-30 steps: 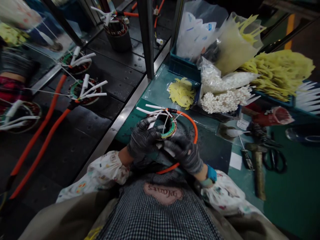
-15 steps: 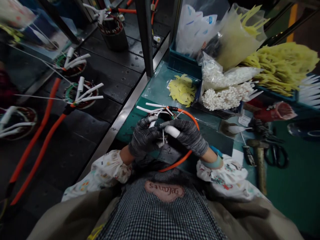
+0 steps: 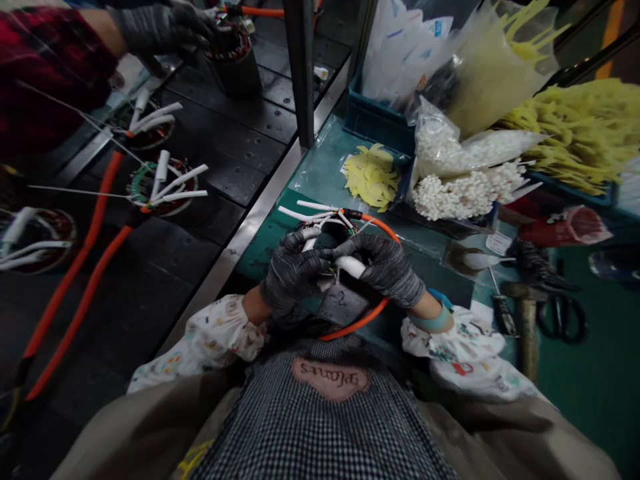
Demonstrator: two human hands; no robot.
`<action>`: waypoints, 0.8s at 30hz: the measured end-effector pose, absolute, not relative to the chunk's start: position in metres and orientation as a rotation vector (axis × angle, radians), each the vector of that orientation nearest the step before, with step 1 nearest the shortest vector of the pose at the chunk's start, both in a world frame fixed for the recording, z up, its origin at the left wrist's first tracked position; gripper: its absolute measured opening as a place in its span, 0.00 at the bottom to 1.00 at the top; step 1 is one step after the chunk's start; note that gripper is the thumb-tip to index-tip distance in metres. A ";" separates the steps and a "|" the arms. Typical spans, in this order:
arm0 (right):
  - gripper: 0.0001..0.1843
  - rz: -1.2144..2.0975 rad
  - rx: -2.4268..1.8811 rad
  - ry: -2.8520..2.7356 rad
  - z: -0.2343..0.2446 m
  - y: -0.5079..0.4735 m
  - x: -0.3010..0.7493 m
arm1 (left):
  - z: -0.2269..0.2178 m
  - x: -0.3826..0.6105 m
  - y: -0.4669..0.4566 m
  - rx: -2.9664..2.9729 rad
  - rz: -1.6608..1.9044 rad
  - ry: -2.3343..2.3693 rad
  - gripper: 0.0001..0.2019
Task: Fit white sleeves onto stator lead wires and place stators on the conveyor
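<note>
Bench: a green workbench ran beside a black conveyor.
Hands: the gloved left hand and gloved right hand were together, clamped around a wound stator, mostly hiding it.
Lead: an orange cable looped beneath them.
Nearby: yellow cable ties lay beyond.
Co-worker: a gloved hand gripped another stator up the conveyor.

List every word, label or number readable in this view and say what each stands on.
"plants": cursive, upside down in this view, on the pinkish patch on the checked garment.
Blue print on the white plastic bag: too blurred to read.
Small white label: too small to read.
</note>
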State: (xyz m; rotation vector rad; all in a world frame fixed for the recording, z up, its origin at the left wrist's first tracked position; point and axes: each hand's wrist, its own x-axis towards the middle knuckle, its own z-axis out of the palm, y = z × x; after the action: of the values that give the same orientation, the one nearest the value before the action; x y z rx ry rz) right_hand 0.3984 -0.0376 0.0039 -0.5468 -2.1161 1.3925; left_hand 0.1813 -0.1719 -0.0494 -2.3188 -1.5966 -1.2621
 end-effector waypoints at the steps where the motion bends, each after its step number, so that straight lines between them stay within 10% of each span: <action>1: 0.03 1.353 -0.520 -2.131 0.001 -0.039 0.400 | -0.051 0.181 -0.172 -2.325 -1.269 -1.600 0.12; 19: 0.13 0.834 -0.627 -2.315 -0.017 -0.067 0.374 | -0.039 0.191 -0.168 -2.207 -1.424 -1.731 0.06; 24: 0.08 0.652 -0.892 -1.893 -0.018 -0.064 0.385 | -0.051 0.191 -0.183 -2.274 -1.320 -1.645 0.22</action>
State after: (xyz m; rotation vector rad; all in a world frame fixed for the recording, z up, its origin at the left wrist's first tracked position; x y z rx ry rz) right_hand 0.3851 -0.0635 -0.0179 -0.8920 -1.8931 0.6519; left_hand 0.1914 -0.1828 -0.0507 -2.2736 -1.6447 -1.3197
